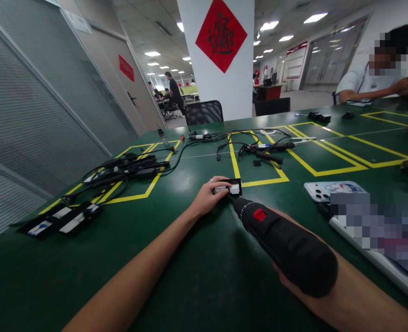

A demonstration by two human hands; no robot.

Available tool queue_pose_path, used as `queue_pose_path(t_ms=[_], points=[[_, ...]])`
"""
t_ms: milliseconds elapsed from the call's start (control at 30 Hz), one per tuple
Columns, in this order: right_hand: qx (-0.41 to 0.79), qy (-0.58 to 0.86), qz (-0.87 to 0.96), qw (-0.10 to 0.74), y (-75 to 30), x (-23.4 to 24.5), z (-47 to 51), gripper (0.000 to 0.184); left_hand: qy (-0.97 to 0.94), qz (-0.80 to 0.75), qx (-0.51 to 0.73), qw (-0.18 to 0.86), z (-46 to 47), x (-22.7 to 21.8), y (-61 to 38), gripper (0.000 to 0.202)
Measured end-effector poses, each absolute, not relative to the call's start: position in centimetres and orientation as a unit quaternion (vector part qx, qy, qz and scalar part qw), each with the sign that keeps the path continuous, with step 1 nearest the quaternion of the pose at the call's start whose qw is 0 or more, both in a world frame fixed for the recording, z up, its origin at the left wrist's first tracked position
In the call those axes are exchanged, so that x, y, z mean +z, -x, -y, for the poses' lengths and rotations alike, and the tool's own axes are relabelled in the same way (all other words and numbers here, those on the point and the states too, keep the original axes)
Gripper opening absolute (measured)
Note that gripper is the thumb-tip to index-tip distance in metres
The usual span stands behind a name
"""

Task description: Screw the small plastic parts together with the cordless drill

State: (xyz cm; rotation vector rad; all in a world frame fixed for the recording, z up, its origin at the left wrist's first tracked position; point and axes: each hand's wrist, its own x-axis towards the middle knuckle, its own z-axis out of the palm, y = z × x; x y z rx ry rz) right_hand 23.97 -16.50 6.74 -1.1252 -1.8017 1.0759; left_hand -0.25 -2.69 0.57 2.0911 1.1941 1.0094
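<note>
My left hand (pixel 209 196) is closed on a small black and white part (pixel 232 186) and pins it to the green table (pixel 190 276). My right hand (pixel 295 279) is mostly hidden behind a black electric screwdriver (pixel 283 242) with a red button, which it grips. The screwdriver's tip points at the edge of the small part, right beside my left fingers.
Flat black and white parts (pixel 63 220) lie at the left. A tangle of black cables and devices (pixel 127 167) sits behind them, with more tools (pixel 266 148) beyond. A phone (pixel 328 190) lies at the right. Another person (pixel 380 74) sits at the far right corner.
</note>
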Motion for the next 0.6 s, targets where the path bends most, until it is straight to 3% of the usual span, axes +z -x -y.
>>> queue_pose_path(t_ms=[200, 333, 600], points=[[0.475, 0.41, 0.687, 0.367, -24.35, 6.67, 16.87, 0.046, -0.776, -0.442, 0.373, 0.253, 2.65, 0.48, 0.35, 0.023], [0.424, 0.432, 0.724, 0.33, -24.34, 6.7, 16.77, 0.06, -0.773, -0.445, 0.374, 0.253, 2.67, 0.5, 0.28, 0.023], [0.443, 0.443, 0.707, 0.328, -23.95, 7.09, 17.03, 0.055, -0.773, -0.444, 0.374, 0.256, 2.64, 0.59, 0.23, 0.023]])
